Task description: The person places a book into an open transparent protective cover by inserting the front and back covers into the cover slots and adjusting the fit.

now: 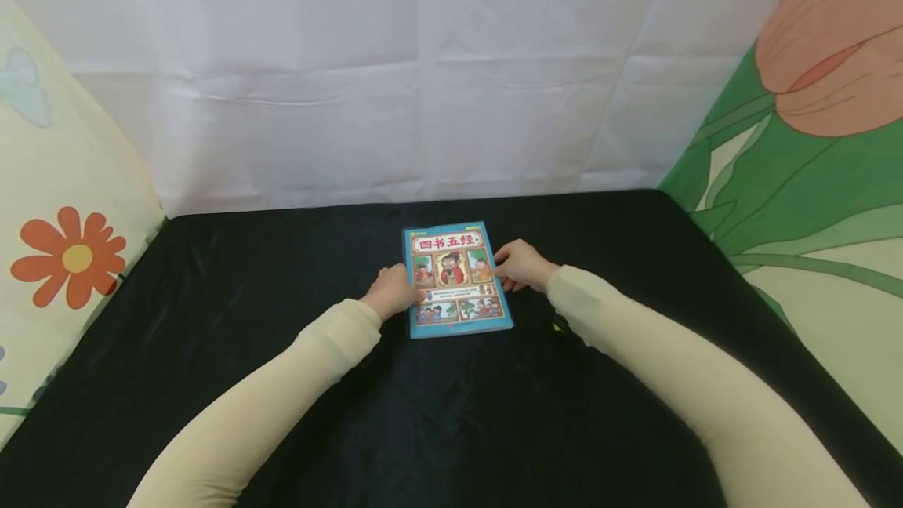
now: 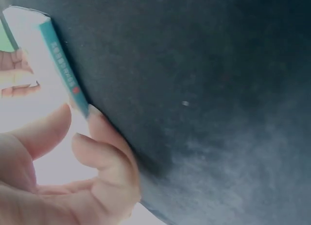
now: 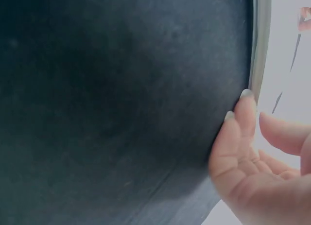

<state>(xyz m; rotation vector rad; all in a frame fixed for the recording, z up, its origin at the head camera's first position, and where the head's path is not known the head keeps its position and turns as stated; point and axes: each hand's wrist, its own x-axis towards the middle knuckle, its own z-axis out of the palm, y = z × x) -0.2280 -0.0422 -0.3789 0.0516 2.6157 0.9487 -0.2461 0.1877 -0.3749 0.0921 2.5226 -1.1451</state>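
Note:
A blue-bordered book [image 1: 458, 313] with cartoon pictures and red Chinese characters lies cover up on a black cloth. My left hand [image 1: 392, 291] holds its left edge, thumb over the cover. In the left wrist view, the fingertips of that hand [image 2: 104, 171] meet the teal spine [image 2: 62, 64]. On the opposite side, my right hand [image 1: 522, 265] grips the right edge. Seen from the right wrist, two fingertips of the right hand [image 3: 257, 162] touch the page edges [image 3: 261, 40], with the thumb over the cover. Glare washes out the cover in both wrist views.
The black cloth [image 1: 451, 414] covers the table and spreads around the book. Behind it hangs a white sheet [image 1: 416, 100]. A flower-printed panel [image 1: 77, 139] stands at the left, and a tulip-printed panel [image 1: 811, 202] at the right.

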